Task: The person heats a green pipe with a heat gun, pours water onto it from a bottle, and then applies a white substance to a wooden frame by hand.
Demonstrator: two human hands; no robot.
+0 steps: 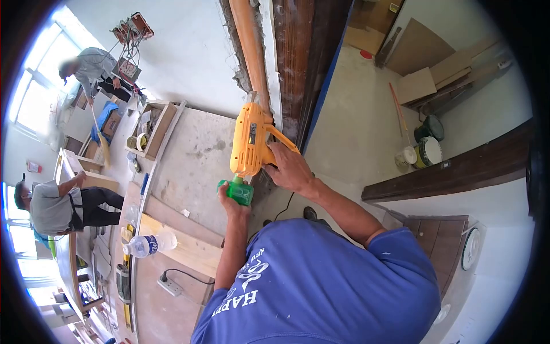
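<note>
An orange power tool (pixel 247 139), with vents along its body, is held in front of the blue shirt, its nose against the strip of wall beside the dark wooden door frame (pixel 293 57). My right hand (pixel 289 166) is wrapped round its handle. My left hand (pixel 232 200) is closed round a green translucent container (pixel 239 193) at the tool's near end. The orange-brown strip (pixel 250 46) at the wall's rough, broken edge lies just beyond the nose.
A board-topped table (pixel 189 155) at left bears a plastic bottle (pixel 152 243), a level and a power socket (pixel 170 285). Two people work at far left, one with a broom (pixel 103 146). Buckets (pixel 428 152) and boards (pixel 417 86) stand at right. A black cable trails below.
</note>
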